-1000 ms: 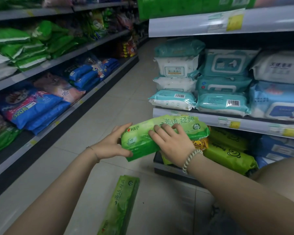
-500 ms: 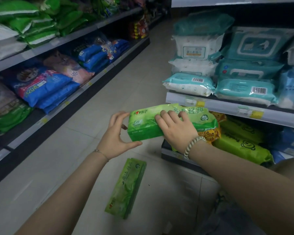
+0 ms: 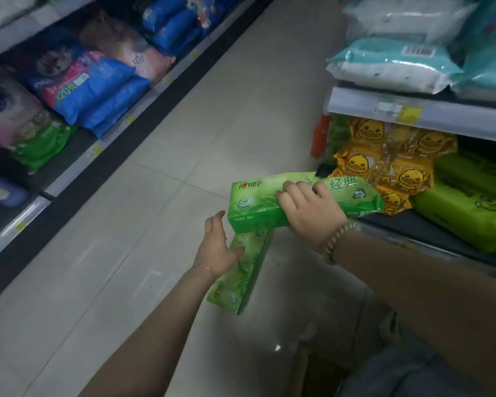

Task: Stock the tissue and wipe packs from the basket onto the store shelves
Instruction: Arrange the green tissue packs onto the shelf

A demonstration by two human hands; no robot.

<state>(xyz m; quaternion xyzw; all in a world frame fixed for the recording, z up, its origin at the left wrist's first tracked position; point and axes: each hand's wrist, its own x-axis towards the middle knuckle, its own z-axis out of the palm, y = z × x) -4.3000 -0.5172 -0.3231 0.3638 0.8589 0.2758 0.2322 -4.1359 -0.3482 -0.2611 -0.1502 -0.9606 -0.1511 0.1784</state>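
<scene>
On my feed the right hand grips the green tissue pack from above. Four fingers are curled over its top face near the middle. The thumb is hidden beneath, so I can't see how far it wraps. The pack is in the air, roughly level, its long axis running from nine to three o'clock. Its right end just reaches the front lip of the bottom shelf.

The left hand sits at seven o'clock from the pack's left end, fingers straight and together, pointing to twelve, holding nothing. Its fingertips are just beside the pack's lower left corner, and I can't tell whether they touch. Below that hand a second green pack lies on the tiled floor. It is angled from seven toward one o'clock, and its far end passes beneath the held pack.

At two o'clock from the held pack, yellow duck-print packs fill the left part of the bottom shelf. They crowd its front edge, right behind the pack's right end. At three o'clock, larger green packs lie stacked beside them. Above, the grey shelf rail with its yellow tag carries teal and white wipe packs. Across the aisle, at ten o'clock, blue bags lie on the opposite shelving. A beaded bracelet rings the right wrist.
</scene>
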